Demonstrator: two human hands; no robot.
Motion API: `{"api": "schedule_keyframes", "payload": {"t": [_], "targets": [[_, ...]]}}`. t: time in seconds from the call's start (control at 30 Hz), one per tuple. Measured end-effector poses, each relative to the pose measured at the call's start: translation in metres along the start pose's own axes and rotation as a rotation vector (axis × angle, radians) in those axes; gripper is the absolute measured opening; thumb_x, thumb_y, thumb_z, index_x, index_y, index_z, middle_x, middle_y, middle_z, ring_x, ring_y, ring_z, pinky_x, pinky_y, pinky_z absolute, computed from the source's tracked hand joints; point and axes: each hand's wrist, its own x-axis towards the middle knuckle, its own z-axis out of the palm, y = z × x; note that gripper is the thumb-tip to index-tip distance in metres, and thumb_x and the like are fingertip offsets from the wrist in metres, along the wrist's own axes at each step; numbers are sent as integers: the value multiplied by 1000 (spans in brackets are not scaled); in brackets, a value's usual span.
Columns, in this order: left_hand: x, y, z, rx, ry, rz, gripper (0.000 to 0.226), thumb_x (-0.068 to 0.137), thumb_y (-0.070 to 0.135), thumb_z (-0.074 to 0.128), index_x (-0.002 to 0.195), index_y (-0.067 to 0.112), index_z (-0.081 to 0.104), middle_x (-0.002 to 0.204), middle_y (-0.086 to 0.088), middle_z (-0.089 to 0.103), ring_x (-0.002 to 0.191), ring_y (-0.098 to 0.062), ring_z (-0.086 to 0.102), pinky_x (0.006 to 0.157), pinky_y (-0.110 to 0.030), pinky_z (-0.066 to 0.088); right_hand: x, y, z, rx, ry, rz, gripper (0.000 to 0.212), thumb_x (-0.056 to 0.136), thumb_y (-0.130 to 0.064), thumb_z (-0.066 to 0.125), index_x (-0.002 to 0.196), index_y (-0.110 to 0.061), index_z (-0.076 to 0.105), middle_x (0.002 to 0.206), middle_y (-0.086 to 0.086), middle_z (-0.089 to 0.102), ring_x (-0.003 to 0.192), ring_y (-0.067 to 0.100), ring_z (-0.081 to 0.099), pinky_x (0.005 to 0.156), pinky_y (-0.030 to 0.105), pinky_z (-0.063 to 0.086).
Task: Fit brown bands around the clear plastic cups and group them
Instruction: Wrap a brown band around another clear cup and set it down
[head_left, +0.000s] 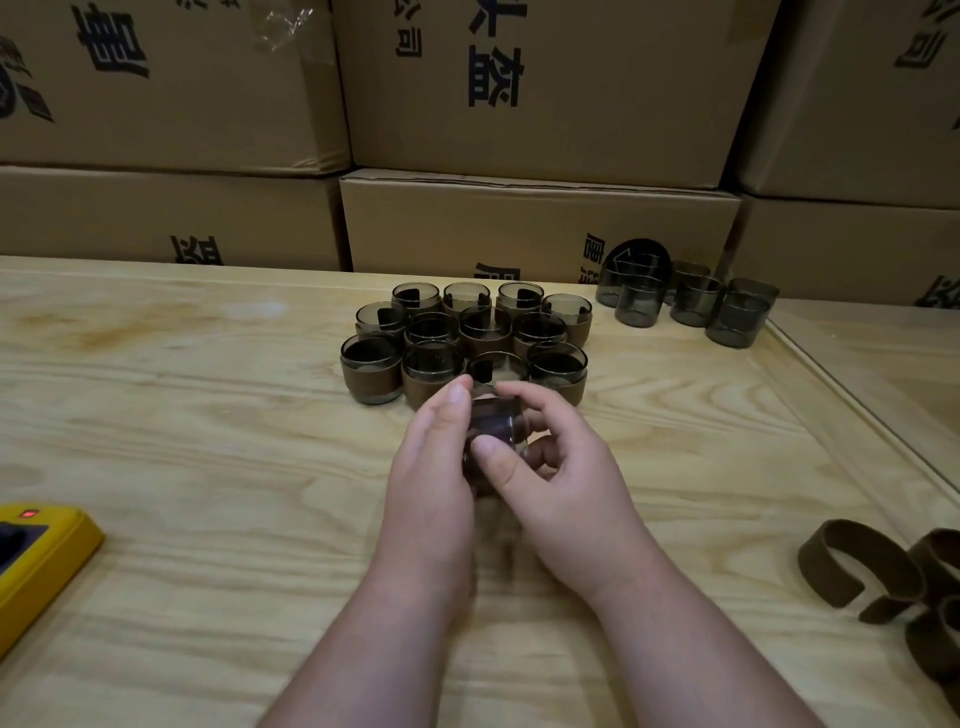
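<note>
the cup (496, 426) sits between both hands, just in front of the banded cups (462, 340). the left hand (434, 467) and right hand (561, 467) each have their grip clamped on it.

Table (208, 415) pale grained wood; cups (641, 306) glossy smoky plastic; bands (841, 566) matt brown; boxes (540, 223) plain cardboard.

The hands hide most of the held cup (496, 423), and the frame's edge crops the loose bands (893, 587).
</note>
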Motion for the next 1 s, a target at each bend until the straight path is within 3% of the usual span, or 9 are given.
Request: {"api": "schedule_keyframes", "payload": {"t": [0.13,0.27,0.43,0.5,0.6,0.73,0.83,0.9,1.0], "targets": [[3,-1,-1,-57,-4,-43,36,105,40,47,129,23,66,119,-7,76,104,-25,76,77,-34,62,1,2,0,-23,50,-18,51,78,-38,77,126,-45,62,116,-7,61,78,3,65,69,16,52],[5,-4,-3,68,-91,-35,35,104,43,45,130,29,64,121,3,76,115,-14,71,97,-38,52,5,7,-3,-50,178,-8,45,87,-29,80,117,-54,58,120,-9,58,82,-2,65,68,14,52],[5,-5,-2,166,-145,-30,41,92,49,47,120,29,71,125,14,73,123,-3,64,98,-37,53,10,10,-7,-62,372,36,49,88,-34,78,130,-44,55,127,-5,59,85,5,68,73,21,55],[3,-5,0,197,-127,-9,35,101,41,49,119,23,73,124,11,74,119,-8,68,94,-37,54,10,9,-9,-24,440,35,45,86,-35,78,124,-44,55,123,-6,60,77,0,67,65,14,50],[3,-4,2,201,-48,16,22,106,24,52,114,24,73,112,5,78,98,-16,74,79,-31,56,10,6,-11,90,497,20,39,84,-34,80,112,-42,54,111,-13,64,76,0,68,64,14,48],[4,-3,2,217,-73,1,22,99,25,62,121,27,66,109,6,79,100,-18,75,78,-26,59,9,2,-11,207,442,-11,42,79,-41,82,110,-33,55,104,-5,74,91,7,73,76,26,58],[1,-3,2,234,-177,-6,32,96,26,68,128,24,68,115,2,78,107,-21,74,89,-30,59,7,0,-8,246,301,-29,37,86,-43,77,111,-25,57,99,-5,78,88,6,74,70,21,56],[0,-3,1,235,-216,30,29,96,20,70,125,23,70,116,1,78,107,-17,74,88,-26,59,6,1,-7,280,206,-23,28,89,-37,65,112,-23,58,98,-5,79,84,6,74,67,17,55],[0,-3,0,242,-203,77,31,93,13,74,123,21,71,116,2,78,105,-13,74,85,-21,57,6,3,-7,302,146,-7,28,91,-36,59,115,-22,61,102,-7,78,95,8,74,75,19,56]]}}
